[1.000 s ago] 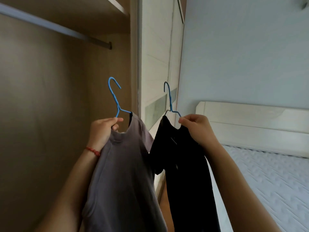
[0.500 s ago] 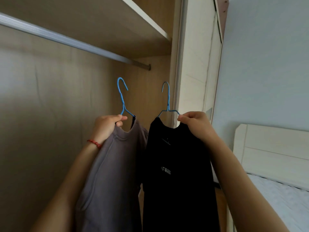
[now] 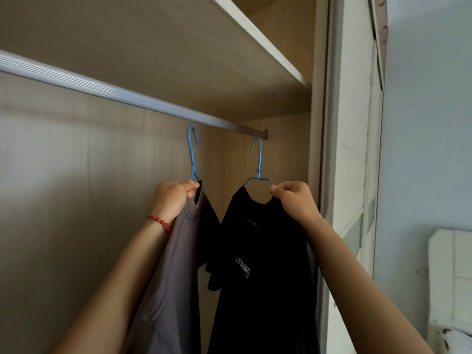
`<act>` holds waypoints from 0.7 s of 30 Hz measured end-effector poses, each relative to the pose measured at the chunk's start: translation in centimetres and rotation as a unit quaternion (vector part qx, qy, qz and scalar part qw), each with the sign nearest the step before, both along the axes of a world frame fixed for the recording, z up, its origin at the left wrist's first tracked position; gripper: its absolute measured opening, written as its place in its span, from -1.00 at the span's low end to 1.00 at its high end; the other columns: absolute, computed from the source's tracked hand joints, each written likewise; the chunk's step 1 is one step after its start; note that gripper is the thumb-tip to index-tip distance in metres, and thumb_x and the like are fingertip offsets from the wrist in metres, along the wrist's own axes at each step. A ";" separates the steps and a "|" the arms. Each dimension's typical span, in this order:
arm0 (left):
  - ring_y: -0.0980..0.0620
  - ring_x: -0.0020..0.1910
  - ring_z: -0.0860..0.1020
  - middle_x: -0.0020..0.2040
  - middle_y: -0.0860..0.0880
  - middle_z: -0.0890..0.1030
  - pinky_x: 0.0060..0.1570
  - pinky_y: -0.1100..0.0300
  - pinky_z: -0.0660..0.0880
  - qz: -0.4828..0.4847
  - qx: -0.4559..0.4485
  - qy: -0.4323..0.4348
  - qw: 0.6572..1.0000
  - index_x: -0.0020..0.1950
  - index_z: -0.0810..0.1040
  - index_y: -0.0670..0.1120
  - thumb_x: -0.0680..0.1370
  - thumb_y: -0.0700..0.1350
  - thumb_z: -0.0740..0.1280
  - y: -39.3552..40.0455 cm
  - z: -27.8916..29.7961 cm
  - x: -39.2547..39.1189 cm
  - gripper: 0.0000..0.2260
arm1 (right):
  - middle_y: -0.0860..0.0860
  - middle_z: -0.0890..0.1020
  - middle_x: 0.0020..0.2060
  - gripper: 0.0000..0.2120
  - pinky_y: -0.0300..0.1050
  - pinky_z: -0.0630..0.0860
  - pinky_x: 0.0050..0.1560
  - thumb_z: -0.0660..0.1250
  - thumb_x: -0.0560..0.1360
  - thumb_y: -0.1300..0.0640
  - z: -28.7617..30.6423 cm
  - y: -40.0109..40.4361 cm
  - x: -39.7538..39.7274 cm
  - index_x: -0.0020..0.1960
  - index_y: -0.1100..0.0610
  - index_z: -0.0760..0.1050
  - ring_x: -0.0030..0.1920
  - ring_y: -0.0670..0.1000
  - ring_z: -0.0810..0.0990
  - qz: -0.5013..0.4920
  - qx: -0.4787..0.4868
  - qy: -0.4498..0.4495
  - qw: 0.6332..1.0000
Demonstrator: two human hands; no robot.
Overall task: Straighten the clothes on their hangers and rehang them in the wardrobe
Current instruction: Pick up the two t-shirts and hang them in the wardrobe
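Note:
My left hand (image 3: 173, 198), with a red bead bracelet at the wrist, grips a blue wire hanger (image 3: 192, 153) carrying a grey T-shirt (image 3: 168, 290). My right hand (image 3: 293, 200) pinches the shoulder of a second blue hanger (image 3: 258, 162) that carries a black T-shirt (image 3: 258, 277) with white lettering. Both hooks point up just below the silver wardrobe rail (image 3: 115, 90); neither hook is over it. The left hook nearly reaches the rail's underside. The two shirts hang side by side inside the wardrobe.
A wooden shelf (image 3: 255, 39) sits above the rail. The wardrobe's back panel (image 3: 63, 187) is bare. A pale sliding door frame (image 3: 344, 149) stands right of my right arm. A white bed headboard (image 3: 449, 277) shows at the far right.
Both hands have risen with their hangers toward the rail, and my view has tilted up and turned left into the wardrobe. The bed has slid mostly out of sight.

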State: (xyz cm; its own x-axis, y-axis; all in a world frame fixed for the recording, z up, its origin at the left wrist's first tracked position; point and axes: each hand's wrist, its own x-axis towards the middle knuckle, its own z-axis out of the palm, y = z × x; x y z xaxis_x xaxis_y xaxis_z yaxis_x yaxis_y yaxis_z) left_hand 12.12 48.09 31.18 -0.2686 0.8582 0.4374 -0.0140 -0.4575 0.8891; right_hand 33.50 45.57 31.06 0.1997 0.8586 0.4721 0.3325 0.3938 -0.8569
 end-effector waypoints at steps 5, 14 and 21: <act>0.20 -0.74 0.28 -0.76 0.07 0.34 -0.64 0.47 0.23 0.027 0.022 0.018 0.999 -0.38 0.51 -0.19 0.44 -0.32 0.35 2.6 3.3 -1.3 -0.81 | 0.18 0.43 -0.30 -0.72 -0.06 0.39 -0.24 0.24 0.53 0.18 2.9 4.6 -1.5 -0.17 0.42 0.49 -0.30 0.12 0.40 0.010 0.033 -0.004 0.999; 0.29 -0.71 0.40 -0.75 0.13 0.42 -0.63 0.54 0.30 0.078 0.054 0.031 0.995 -0.42 0.48 -0.13 0.45 -0.33 0.34 6.2 8.3 -1.7 -0.74 | 0.30 0.48 -0.25 -0.65 -0.02 0.48 -0.07 0.23 0.54 0.17 7.8 11.9 -2.5 0.10 0.48 0.45 -0.23 0.11 0.44 0.021 0.047 0.007 0.999; 0.07 -0.49 0.44 -0.47 -0.05 0.48 -0.67 0.48 0.32 0.116 0.045 0.010 0.992 -0.07 0.59 -0.33 0.47 -0.32 0.33 8.5 10.0 -1.6 -0.90 | 0.26 0.56 -0.27 -0.70 -0.03 0.48 -0.14 0.24 0.54 0.17 9.9 16.2 -2.9 0.03 0.42 0.55 -0.23 0.20 0.56 0.011 0.053 -0.010 0.998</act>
State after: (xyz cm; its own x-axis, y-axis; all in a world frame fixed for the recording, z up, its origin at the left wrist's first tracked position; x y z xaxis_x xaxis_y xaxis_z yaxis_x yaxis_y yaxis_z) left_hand 10.50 56.55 41.15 -0.4447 0.7320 0.5162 0.1174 -0.5237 0.8438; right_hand 30.64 61.77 40.92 0.1711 0.8077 0.5642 0.3384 0.4896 -0.8036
